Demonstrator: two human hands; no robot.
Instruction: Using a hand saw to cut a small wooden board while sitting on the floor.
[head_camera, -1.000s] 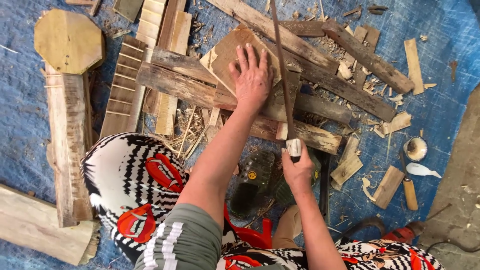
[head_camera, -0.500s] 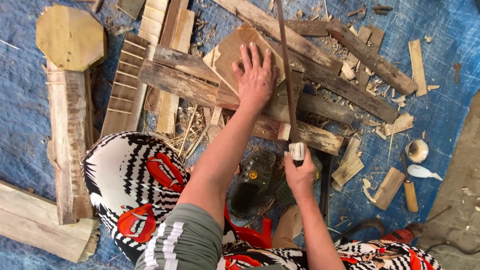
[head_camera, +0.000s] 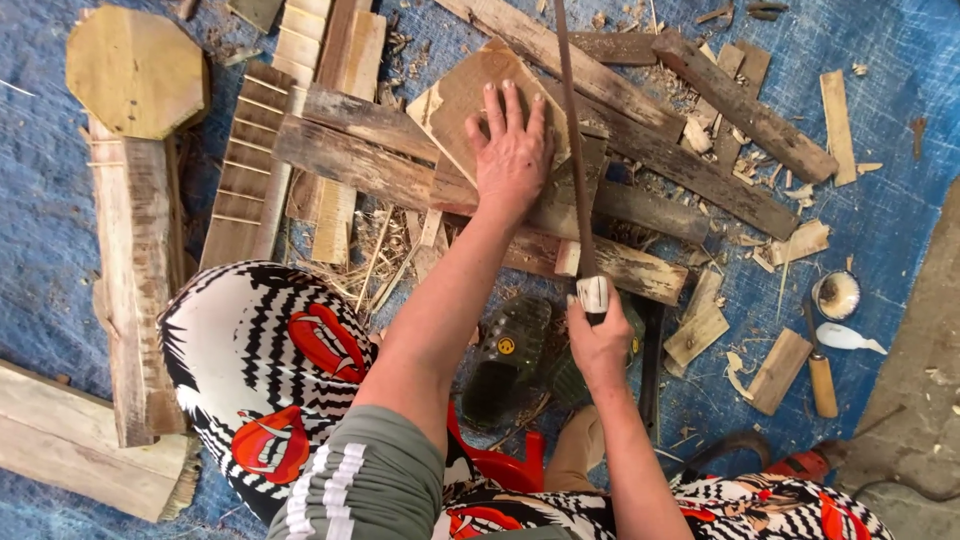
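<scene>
Sawing underway on the floor: left hand lies flat, fingers spread, pressing a pale board onto the plank pile. Right hand is closed around the saw handle, blade running straight up past the left hand's fingertips and along the board's right edge. Compared with a second ago, left hand and board sit where they were, while the right hand has shifted only slightly, so I judge the stroke short and the cut barely advanced. Blue tarp underneath, offcuts scattered, chisel lying to the right.
</scene>
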